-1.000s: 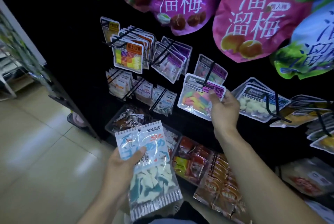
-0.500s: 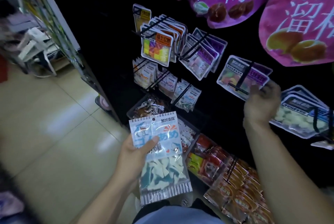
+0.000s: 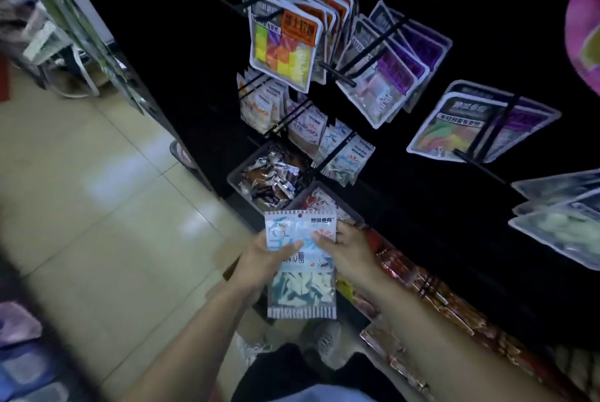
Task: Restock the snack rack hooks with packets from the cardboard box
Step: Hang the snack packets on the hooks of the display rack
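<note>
Before the black rack of hooked snack packets (image 3: pixel 282 41), both your hands grip one pale-blue sachet of white candies (image 3: pixel 300 265), left hand (image 3: pixel 263 259) thumb on its front, right hand (image 3: pixel 349 247) pinching its edge.

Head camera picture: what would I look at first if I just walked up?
Probably the blue and white candy packet in the middle, gripped by both the left hand and the right hand. Next, the bright packet of coloured cubes hanging on a hook up on the dark rack, above the hands.
</note>
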A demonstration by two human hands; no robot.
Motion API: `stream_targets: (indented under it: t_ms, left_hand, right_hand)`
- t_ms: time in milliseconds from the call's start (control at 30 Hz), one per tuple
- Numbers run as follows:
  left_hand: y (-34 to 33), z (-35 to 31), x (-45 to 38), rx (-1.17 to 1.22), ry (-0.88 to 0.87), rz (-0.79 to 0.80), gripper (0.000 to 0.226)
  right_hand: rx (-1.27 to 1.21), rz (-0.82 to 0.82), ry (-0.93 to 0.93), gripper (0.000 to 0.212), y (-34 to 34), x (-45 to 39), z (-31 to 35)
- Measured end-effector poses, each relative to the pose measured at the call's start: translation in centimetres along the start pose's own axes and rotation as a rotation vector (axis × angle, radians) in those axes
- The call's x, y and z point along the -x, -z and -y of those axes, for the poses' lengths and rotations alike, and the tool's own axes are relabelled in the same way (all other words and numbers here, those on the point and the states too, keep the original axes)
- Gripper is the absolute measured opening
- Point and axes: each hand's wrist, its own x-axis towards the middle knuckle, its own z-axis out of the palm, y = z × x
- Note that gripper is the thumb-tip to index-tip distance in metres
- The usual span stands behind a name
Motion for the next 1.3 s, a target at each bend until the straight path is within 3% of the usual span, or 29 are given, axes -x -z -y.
stream_targets:
  t_ms: [100,267,367,500,833,1300]
  left_hand:
    - [-0.3,2.2,-3.7,0.068,0.072,-0.093,0.026]
    - [-0.4,4.2,-9.7,0.059,0.082,-0.043,0.028]
    - [-0.2,4.4,-12.0,0.056,0.076,0.055,0.04]
    - [-0.1,2.5,-13.6,0.114,0.018,0.067,0.032]
    - [-0.8,0.1,-16.5,0.08,-0.109,-0.019,0.032]
    - [-0.2,-0.3,-16.5,0.101,-0.188,0.034,0.032]
  right_hand:
    - [0.114,0.07,-0.065,0.084,-0.2,-4.7,-2.1]
    - [0.4,-0.013,-0.131,0.059,-1.2,-6.7,1.7]
    - [0.448,-0.088,-0.13,0.053,-1.4,-8.3,2.6]
    - [0.506,-0.165,-0.056,0.044,0.0,-9.3,4.8]
    - [0.401,-0.341,-0.012,0.041,1.3,-10.6,4.7]
    - [0.318,-0.395,0.02,0.041,0.8,-9.4,3.5]
